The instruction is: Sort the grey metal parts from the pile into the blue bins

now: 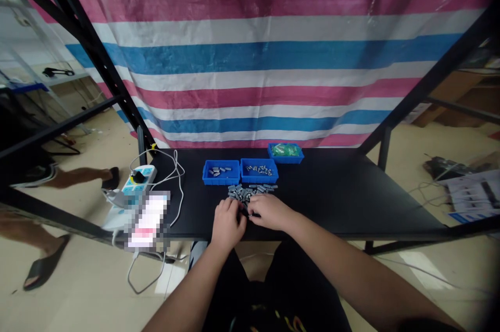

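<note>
A loose pile of small grey metal pieces (pixel 244 193) lies on the black table (pixel 324 191). At the pile's near left edge is my left hand (pixel 229 222), its fingers bent and pressed together; what they hold, if anything, is hidden. My right hand (pixel 269 211) touches the near right side of the pile with curled fingers, and a tiny piece at its fingertips is too small to make out. Behind the pile stand a blue bin (pixel 221 180) with a few grey pieces and a second blue bin (pixel 260 177) with several small metal parts.
A third blue bin (pixel 286 159) with green pieces stands farther back. On the left are a power strip (pixel 135 186), white cables and a blurred-out phone (pixel 150 220). Black frame posts flank the table, before a striped sheet (pixel 265 56). Another person's legs (pixel 78 177) show at left.
</note>
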The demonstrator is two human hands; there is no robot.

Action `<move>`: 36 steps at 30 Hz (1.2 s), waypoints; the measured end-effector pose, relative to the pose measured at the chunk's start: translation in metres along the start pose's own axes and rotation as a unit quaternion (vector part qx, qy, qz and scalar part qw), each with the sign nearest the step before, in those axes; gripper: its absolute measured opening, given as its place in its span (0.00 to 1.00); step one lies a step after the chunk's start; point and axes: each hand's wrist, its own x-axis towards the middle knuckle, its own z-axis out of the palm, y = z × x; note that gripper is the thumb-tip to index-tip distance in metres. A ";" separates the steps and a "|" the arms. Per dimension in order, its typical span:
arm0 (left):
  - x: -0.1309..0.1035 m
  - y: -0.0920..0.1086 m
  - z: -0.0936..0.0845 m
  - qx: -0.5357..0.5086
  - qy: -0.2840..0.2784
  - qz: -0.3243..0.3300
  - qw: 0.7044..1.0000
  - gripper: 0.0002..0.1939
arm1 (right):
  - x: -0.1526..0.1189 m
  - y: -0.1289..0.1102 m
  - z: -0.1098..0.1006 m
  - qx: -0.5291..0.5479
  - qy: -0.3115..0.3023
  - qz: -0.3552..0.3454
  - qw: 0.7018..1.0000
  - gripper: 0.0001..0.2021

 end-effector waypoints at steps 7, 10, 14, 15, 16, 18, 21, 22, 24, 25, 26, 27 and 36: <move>0.000 0.002 -0.001 0.002 0.003 -0.001 1.000 0.09 | 0.014 0.045 -0.036 -0.006 0.213 0.114 0.970 0.08; 0.000 0.002 -0.001 -0.001 0.001 -0.001 1.000 0.09 | 0.012 0.063 -0.037 -0.006 0.258 0.166 0.952 0.13; 0.001 0.001 0.001 -0.005 0.009 -0.006 1.000 0.13 | -0.005 0.069 -0.014 0.041 0.253 0.129 0.958 0.07; 0.001 0.001 0.001 -0.005 0.010 -0.007 1.000 0.14 | -0.011 0.068 -0.005 0.060 0.255 0.118 0.958 0.07; 0.001 0.001 0.002 -0.004 0.011 -0.008 1.000 0.16 | -0.017 0.067 0.004 0.079 0.263 0.116 0.954 0.07; 0.002 0.001 0.003 0.001 0.007 -0.007 1.000 0.19 | -0.028 0.065 0.020 0.115 0.274 0.113 0.948 0.07; 0.003 0.002 0.003 0.009 -0.002 -0.001 1.000 0.20 | -0.039 0.063 0.035 0.154 0.259 0.103 0.948 0.09; 0.003 0.002 0.003 0.011 -0.004 0.001 1.000 0.20 | -0.041 0.063 0.037 0.159 0.255 0.102 0.948 0.10; 0.003 0.003 0.002 0.014 -0.005 0.005 1.000 0.19 | -0.041 0.063 0.038 0.156 0.252 0.103 0.950 0.12; 0.003 0.003 0.002 0.016 -0.005 0.006 1.000 0.19 | -0.041 0.063 0.038 0.148 0.249 0.103 0.952 0.13; 0.003 0.003 0.002 0.018 -0.004 0.007 1.000 0.18 | -0.040 0.062 0.037 0.138 0.245 0.105 0.954 0.14; 0.003 0.004 0.002 0.021 -0.003 0.008 1.000 0.17 | -0.039 0.062 0.036 0.129 0.242 0.108 0.955 0.14; 0.003 0.005 0.003 0.042 -0.007 0.014 0.999 0.12 | -0.038 0.066 0.039 0.138 0.251 0.111 0.952 0.11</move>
